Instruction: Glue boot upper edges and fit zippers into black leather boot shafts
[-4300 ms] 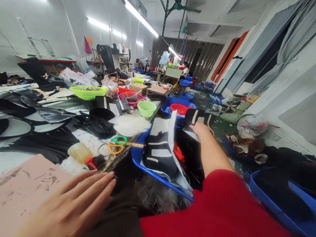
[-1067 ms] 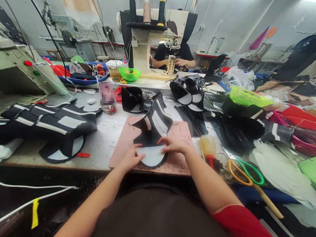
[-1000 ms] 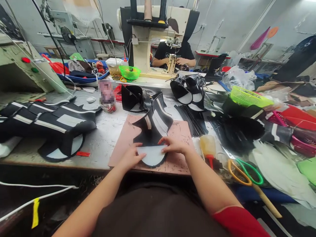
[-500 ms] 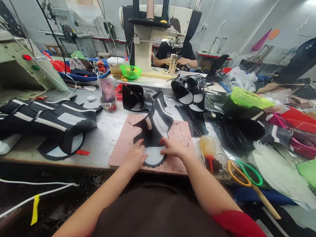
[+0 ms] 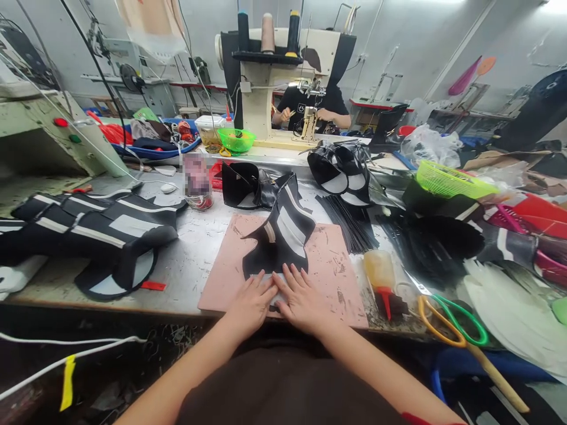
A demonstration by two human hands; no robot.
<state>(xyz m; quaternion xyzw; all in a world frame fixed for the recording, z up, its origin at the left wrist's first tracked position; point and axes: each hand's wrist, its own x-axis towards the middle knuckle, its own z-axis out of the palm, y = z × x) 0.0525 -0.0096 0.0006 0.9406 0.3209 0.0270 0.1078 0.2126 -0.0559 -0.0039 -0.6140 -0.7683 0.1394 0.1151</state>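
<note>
A black boot upper (image 5: pixel 297 252) with pale strips on its inner side lies on a pink board (image 5: pixel 339 283) at the bench's front edge. My left hand (image 5: pixel 251 302) rests flat on the near end of the upper, fingers stretched forward. Beside it my right hand (image 5: pixel 302 298) presses flat on the same end, fingers spread. Their fingertips nearly meet in the middle. The white patch at that end is mostly hidden under both hands, with only slivers of it and its dark notched edge showing.
Stacked black uppers (image 5: pixel 100 227) lie to the left, with more uppers (image 5: pixel 339 171) behind. On the right are black strips (image 5: pixel 348 221), a glue bottle (image 5: pixel 380 274) and scissors (image 5: pixel 452 321). A co-worker (image 5: pixel 295 109) sits behind the sewing machine (image 5: pixel 259 112).
My hands have moved inward from the sides of the white patch and now lie flat over it. The view has tipped up slightly. The co-worker's hand has lifted.
</note>
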